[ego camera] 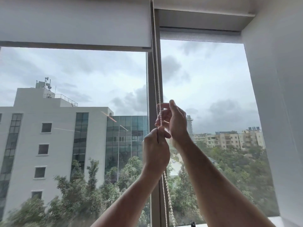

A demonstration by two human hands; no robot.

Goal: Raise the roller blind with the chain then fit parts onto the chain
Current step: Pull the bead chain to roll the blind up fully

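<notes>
A white roller blind (75, 22) covers the top of the left window pane, its bottom bar near the upper quarter of the view. A white bead chain (156, 71) hangs in two strands along the grey window post (153, 89). My left hand (155, 149) is a fist closed around the chain at chest height. My right hand (173, 122) is just above it, with fingers curled on the chain and the thumb up. Below my hands the chain (168, 194) continues down as a loop.
The right pane has a second blind (200, 34) rolled almost fully up under a white recess. A white wall (278, 112) closes the right side. A white sill (275, 221) runs at the bottom right, with a small dark object (193, 223) on it.
</notes>
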